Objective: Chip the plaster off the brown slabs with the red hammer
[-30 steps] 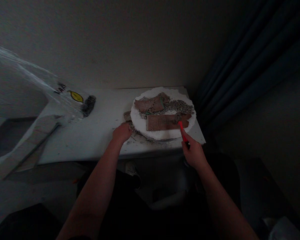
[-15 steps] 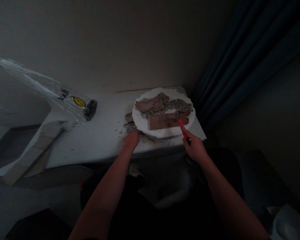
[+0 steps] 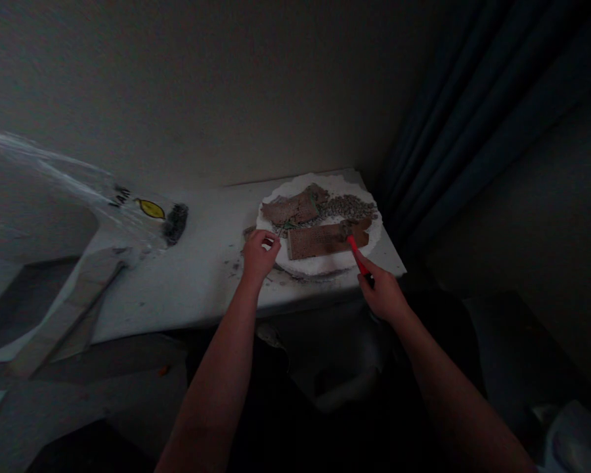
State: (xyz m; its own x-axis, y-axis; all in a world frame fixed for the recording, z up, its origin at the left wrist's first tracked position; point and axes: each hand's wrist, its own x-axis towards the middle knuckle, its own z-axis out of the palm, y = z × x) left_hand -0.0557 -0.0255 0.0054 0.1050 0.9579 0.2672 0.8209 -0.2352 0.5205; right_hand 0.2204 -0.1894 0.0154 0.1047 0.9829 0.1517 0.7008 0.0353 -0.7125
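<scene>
A round white foam slab [image 3: 320,264] lies at the right end of a white table [image 3: 201,269]. On it are brown perforated boards [image 3: 320,240] and a patch of grey gravel [image 3: 349,207]. My left hand [image 3: 260,253] rests at the slab's left edge, fingers curled in a pinch on its rim. My right hand [image 3: 381,293] is closed on a red-handled tool [image 3: 357,255], whose tip touches the nearer brown board.
A clear plastic bag [image 3: 128,207] with a yellow label and dark contents lies on the table's left part. Pale flat strips [image 3: 73,309] lean at the left edge. A dark curtain [image 3: 473,112] hangs at the right. Grey crumbs are scattered by the slab.
My left hand has moved up from the table beside the slab onto its left rim. The right hand with the red tool has barely moved.
</scene>
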